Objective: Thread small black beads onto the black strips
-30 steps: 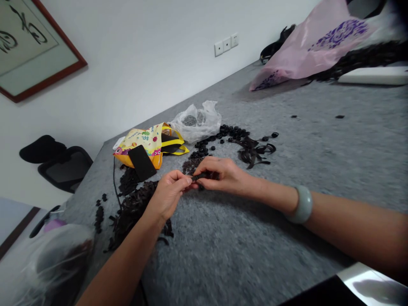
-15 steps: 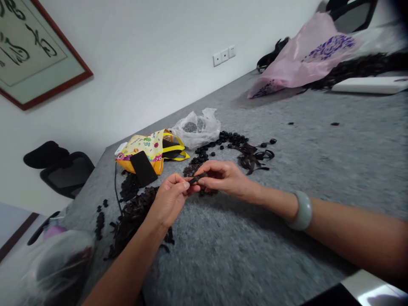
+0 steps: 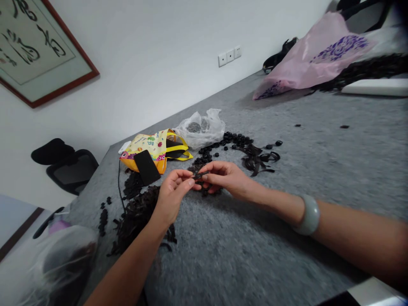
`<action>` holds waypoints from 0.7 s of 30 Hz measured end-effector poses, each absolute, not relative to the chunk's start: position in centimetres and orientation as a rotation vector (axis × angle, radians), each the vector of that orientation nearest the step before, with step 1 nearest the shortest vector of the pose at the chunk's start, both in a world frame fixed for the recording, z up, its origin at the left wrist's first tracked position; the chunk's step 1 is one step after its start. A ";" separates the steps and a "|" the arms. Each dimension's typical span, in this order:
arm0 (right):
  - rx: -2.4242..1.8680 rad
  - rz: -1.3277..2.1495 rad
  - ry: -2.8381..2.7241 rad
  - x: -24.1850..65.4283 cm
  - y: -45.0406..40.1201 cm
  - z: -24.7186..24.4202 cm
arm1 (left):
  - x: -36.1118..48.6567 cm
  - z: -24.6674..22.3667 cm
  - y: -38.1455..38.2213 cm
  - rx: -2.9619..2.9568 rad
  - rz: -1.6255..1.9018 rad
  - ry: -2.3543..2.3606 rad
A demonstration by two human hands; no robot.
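My left hand (image 3: 172, 196) and my right hand (image 3: 225, 178) meet above the grey felt table top (image 3: 242, 259). Between their fingertips they pinch a small dark strip (image 3: 199, 175), partly hidden by the fingers. Just under the right fingers lies a scatter of small black pieces (image 3: 207, 191). A heap of dark curled strips (image 3: 135, 216) lies beside and under my left wrist. A jade bangle (image 3: 310, 215) circles my right wrist.
A black phone (image 3: 146, 167) rests on a yellow printed bag (image 3: 148, 146), with a clear plastic bag (image 3: 200, 129) behind it. Black buttons (image 3: 237, 139) and dark strips (image 3: 255, 159) lie farther along. A pink plastic bag (image 3: 314, 57) and white box (image 3: 376, 87) stand far right.
The strip has turned slightly between my fingertips, and my hands have shifted a little closer to it. The whole view has shifted slightly with my head.
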State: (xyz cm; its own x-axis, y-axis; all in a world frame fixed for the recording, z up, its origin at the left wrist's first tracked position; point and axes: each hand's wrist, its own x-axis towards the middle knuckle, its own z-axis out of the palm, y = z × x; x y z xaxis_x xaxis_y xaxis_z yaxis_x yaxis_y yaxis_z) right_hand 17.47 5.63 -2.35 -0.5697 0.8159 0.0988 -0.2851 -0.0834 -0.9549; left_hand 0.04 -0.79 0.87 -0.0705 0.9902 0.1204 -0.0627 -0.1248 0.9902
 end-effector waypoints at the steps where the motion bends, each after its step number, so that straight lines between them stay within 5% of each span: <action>1: -0.621 1.746 -1.400 17.4 5.5 -2.3 | 0.1 0.8 -0.8 1.244 1.369 1.175; 12: -0.588 1.767 -1.480 17.6 5.4 -2.3 | -0.4 0.6 -0.7 1.518 1.233 1.366; 21: -0.490 1.847 -1.426 17.1 5.2 -2.6 | -0.5 1.1 -0.5 1.140 1.175 1.154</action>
State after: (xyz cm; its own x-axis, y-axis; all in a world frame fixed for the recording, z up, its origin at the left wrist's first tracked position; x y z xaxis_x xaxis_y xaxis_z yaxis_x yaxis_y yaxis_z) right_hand 17.12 5.15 -2.61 -0.6535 0.7446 0.1360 -0.3199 -0.1089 -0.9412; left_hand -0.48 -0.49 1.08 0.0410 0.9979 -0.0496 -0.0672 0.0523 0.9964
